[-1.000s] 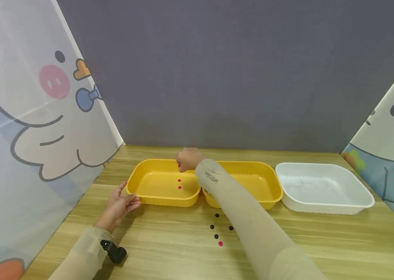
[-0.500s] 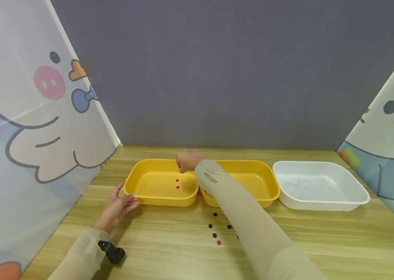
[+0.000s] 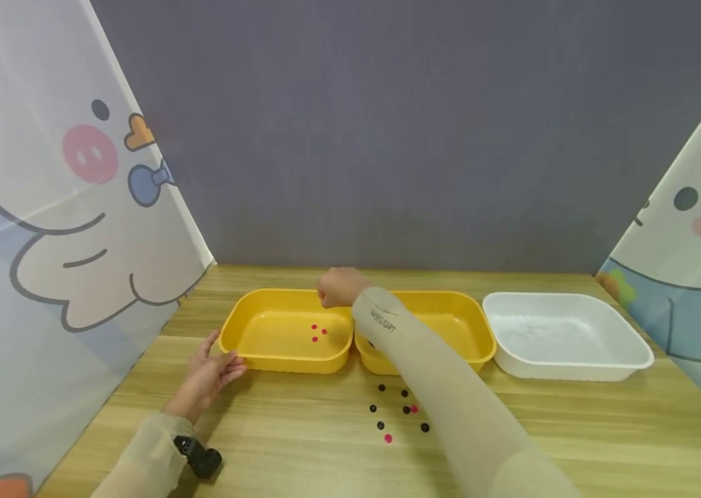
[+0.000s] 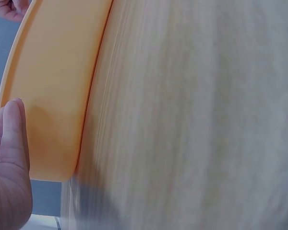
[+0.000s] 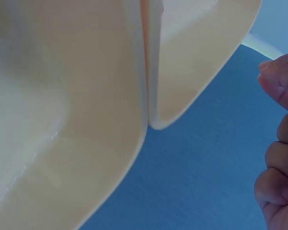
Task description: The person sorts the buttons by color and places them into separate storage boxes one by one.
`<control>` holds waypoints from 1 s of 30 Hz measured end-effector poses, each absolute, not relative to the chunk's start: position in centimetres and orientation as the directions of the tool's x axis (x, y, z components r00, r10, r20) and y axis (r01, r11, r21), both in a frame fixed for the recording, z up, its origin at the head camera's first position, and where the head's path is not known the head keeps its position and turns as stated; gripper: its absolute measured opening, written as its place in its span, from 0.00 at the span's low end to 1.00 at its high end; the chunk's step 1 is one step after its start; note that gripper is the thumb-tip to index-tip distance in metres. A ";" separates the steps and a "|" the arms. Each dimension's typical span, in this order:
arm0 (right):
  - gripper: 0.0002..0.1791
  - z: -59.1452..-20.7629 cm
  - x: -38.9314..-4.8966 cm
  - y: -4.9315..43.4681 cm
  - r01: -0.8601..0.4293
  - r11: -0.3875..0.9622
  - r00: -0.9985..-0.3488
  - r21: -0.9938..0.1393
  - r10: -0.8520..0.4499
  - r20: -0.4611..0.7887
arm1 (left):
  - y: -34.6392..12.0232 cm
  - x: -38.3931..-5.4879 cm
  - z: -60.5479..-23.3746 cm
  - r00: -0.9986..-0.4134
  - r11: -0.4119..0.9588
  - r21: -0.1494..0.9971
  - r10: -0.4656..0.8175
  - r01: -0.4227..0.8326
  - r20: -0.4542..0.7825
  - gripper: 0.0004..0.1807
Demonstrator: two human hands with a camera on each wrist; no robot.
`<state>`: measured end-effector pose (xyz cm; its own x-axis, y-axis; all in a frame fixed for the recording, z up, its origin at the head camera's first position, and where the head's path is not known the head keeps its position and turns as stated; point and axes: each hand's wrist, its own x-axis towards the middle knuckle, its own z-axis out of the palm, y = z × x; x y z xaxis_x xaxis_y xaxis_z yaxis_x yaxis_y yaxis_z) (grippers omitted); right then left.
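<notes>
My left hand (image 3: 206, 379) rests at the near left corner of the left yellow tray (image 3: 288, 365). In the left wrist view its fingers (image 4: 13, 136) lie straight against the tray's outer wall. Over the right end of this tray is my right hand (image 3: 341, 287), fingers curled, with nothing visible in them. The right wrist view shows the right hand's thumb and index (image 5: 278, 79) close together beyond the tray edges. Three small pink discs, including one pink disc (image 3: 315, 339), lie on the left tray's floor.
A second yellow tray (image 3: 487, 349) stands beside the first, partly covered by the right forearm. Farther right is a white tray (image 3: 574, 372). Several small black discs, one black disc (image 3: 425, 427) among them, and two pink discs, one pink disc (image 3: 388, 438) nearest, lie on the wooden table (image 3: 301, 443).
The pink disc at my right fingertips has been let go; the left tray now shows three pink discs instead of two. My right hand has shifted slightly right; my left hand stays at the corner.
</notes>
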<state>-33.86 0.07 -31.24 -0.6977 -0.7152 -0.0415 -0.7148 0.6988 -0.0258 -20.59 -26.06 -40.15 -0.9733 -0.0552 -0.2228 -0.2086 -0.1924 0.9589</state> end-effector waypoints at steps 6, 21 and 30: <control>0.22 -30.2 -33.4 1.2 -0.689 0.724 -0.724 0.006 -0.689 -0.033 | -25.9 -20.9 -39.9 -0.977 -0.187 0.964 -0.059 -0.190 -0.204 0.42; 0.09 -31.2 -32.9 4.7 -0.744 0.668 -0.668 0.023 -0.743 -0.046 | -25.6 -20.5 -40.2 -0.972 -0.187 0.961 -0.084 -0.203 -0.221 0.42; 0.08 -30.8 -30.9 6.3 -0.817 0.565 -0.573 0.112 -0.818 -0.048 | -25.7 -20.2 -40.1 -0.972 -0.203 0.959 -0.083 -0.198 -0.218 0.41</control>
<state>-30.92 6.29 -30.79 -0.5728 -0.8183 -0.0479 -0.8172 0.5654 0.1120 -20.23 -25.68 -40.14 -0.9724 -0.0830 -0.2183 -0.1980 -0.2027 0.9590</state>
